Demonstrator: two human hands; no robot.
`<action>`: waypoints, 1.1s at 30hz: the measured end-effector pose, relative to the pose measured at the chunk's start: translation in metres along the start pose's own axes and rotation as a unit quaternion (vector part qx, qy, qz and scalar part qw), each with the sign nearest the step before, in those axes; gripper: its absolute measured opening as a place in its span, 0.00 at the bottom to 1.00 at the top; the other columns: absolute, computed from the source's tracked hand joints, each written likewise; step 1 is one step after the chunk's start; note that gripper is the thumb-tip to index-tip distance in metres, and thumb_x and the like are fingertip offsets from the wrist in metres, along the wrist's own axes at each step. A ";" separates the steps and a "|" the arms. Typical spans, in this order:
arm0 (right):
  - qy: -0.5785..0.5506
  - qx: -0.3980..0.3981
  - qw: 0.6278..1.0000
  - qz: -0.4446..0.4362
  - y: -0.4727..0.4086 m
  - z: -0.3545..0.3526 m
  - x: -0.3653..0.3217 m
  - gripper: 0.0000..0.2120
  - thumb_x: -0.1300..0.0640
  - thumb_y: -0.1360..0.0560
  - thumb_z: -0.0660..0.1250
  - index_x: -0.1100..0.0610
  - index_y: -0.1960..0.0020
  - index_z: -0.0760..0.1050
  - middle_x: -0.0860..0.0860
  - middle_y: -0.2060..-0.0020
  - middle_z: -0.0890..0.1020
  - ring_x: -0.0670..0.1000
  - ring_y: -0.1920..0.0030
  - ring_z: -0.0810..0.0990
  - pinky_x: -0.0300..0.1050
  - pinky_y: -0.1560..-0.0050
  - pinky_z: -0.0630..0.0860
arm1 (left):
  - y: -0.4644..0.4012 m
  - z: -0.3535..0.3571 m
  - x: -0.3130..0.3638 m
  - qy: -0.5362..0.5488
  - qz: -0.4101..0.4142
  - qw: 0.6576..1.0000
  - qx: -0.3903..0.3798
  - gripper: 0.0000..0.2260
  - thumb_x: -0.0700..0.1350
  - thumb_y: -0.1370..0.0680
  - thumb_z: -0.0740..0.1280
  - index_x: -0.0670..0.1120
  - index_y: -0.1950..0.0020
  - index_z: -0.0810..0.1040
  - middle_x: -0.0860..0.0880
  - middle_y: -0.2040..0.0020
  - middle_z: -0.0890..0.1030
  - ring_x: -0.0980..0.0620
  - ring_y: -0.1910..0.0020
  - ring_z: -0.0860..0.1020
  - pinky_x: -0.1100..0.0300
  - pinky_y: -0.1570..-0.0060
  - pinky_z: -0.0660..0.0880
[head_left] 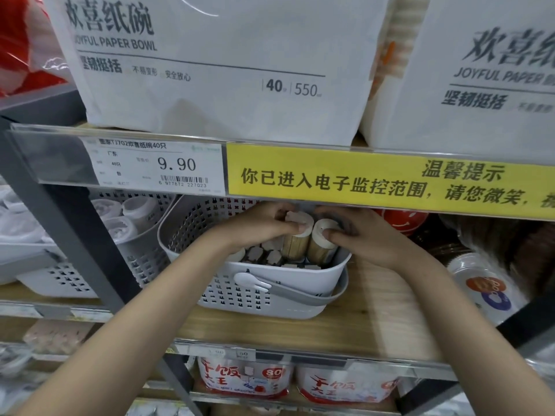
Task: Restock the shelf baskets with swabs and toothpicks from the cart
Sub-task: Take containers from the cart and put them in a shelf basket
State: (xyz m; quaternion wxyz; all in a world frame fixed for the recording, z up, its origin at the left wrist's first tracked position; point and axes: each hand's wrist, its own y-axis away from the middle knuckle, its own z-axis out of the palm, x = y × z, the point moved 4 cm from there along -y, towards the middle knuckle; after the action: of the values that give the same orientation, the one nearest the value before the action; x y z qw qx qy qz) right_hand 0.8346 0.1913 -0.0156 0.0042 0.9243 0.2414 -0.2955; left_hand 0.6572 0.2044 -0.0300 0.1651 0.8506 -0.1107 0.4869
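Hands work inside a white perforated plastic basket (294, 295) on the wooden shelf (375, 319): the left hand (258, 223) pinches one round-capped cylindrical toothpick jar (295, 235), the right hand (360, 232) grips another jar (321, 240) just beside it. Both jars stand upright at the basket's far right, with flat white-lidded packs (264, 255) lying to their left.

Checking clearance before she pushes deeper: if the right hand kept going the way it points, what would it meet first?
Probably the far perforated wall of the basket; the right hand grips a toothpick jar and points inward. The shelf edge hides depth.
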 end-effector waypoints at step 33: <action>-0.045 -0.327 0.881 -0.339 0.052 0.402 -0.396 0.16 0.48 0.19 0.57 0.45 0.32 0.66 0.36 0.37 0.69 0.38 0.36 0.66 0.39 0.33 0.63 | 0.624 -0.041 -0.273 -0.045 -0.415 0.738 0.531 0.13 0.63 0.28 0.63 0.64 0.45 0.71 0.61 0.44 0.78 0.60 0.43 0.77 0.55 0.43 0.74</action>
State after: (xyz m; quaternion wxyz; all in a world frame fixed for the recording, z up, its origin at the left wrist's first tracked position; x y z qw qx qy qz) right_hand 0.3589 -0.0911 -0.1371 0.2168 0.7174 0.6229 -0.2246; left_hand 0.2700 -0.3464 -0.1383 -0.1323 0.7828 0.5224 0.3111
